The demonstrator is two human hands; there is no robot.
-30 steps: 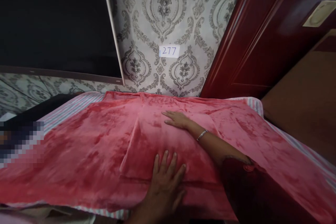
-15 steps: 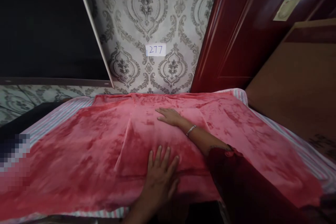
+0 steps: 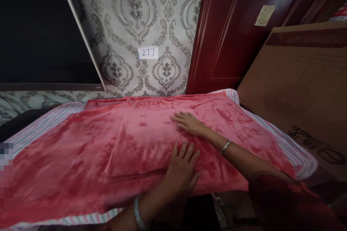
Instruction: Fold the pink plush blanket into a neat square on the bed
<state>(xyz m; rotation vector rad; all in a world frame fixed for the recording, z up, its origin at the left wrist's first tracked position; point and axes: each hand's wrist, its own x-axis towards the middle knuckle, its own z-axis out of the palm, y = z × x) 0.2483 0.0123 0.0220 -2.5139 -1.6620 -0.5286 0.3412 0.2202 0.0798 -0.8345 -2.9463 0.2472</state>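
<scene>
Folded pink cloth [image 3: 141,148] stretches mostly left of the left grip [image 3: 181,171], open by its near edge, and the right grip [image 3: 191,124], open flat just beyond, long axis sideways.

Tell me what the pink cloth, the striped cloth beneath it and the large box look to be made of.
Pink cloth: seemingly plush synthetic fleece, with a soft sheen and darker patches where the pile lies differently.
Striped cloth: perhaps cotton or a blend, smooth and matte-looking; the fibre can't be told.
Large box: most likely cardboard, dull brown with printed lettering.
</scene>
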